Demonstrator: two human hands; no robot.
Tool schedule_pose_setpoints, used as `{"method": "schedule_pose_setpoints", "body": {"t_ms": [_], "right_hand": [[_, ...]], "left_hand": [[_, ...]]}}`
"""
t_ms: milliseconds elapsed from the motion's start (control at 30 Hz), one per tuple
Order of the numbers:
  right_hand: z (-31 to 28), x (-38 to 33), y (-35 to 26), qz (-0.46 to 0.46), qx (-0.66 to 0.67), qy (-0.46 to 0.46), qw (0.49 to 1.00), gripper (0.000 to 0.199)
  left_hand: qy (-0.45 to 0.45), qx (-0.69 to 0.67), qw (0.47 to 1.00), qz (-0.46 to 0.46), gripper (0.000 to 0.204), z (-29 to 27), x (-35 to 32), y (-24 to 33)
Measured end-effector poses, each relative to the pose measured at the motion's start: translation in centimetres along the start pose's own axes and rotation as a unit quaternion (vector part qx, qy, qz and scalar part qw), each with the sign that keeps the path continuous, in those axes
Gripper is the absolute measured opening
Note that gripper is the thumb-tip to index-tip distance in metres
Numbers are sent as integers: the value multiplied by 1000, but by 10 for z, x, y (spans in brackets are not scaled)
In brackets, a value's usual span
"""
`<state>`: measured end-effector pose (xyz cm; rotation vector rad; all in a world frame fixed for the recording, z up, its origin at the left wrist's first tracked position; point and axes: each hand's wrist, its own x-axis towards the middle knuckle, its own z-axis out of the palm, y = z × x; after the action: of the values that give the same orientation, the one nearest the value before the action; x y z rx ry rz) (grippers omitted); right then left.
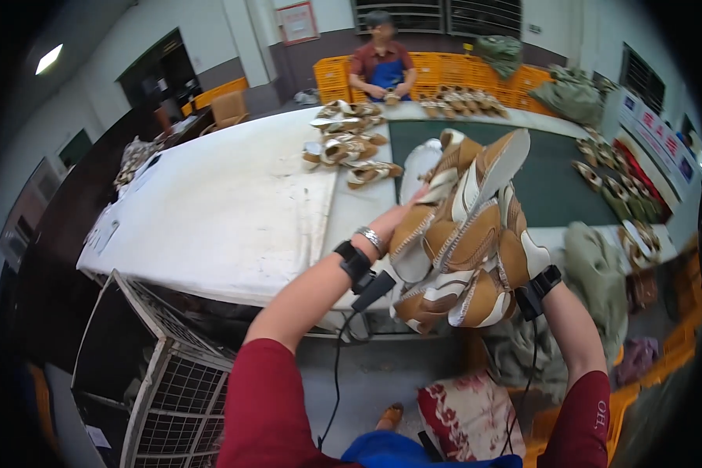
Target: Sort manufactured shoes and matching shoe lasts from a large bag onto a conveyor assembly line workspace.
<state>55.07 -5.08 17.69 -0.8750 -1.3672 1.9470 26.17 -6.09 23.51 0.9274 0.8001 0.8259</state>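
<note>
A big bundle of tan and white shoe uppers [464,242] is held up in front of me, pressed between both hands above the table's near edge. My left hand [408,212] grips its left side, with the fingers mostly covered by the uppers. On the opposite side my right hand clasps the bundle, hidden behind it from the wrist on. More tan and white shoe uppers [347,144] lie in a loose group on the table, just beyond my left hand.
A white-covered table [226,203] runs to the left, with a dark green mat [550,175] on its right part. Across it, a person [382,62] in a blue apron handles a shoe upper. Yellow crates [437,70] line the back. A wire cage [179,398] stands lower left.
</note>
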Motion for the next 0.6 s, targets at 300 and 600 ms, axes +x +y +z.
{"method": "schedule_pose_setpoints", "body": {"t_ms": [300, 600], "right_hand": [[-153, 130, 121, 42, 246, 101, 963, 39], [-188, 64, 72, 39, -51, 254, 965, 49]], "left_hand": [[315, 162, 933, -69, 91, -144, 159, -161], [306, -31, 951, -4, 94, -91, 132, -112]]}}
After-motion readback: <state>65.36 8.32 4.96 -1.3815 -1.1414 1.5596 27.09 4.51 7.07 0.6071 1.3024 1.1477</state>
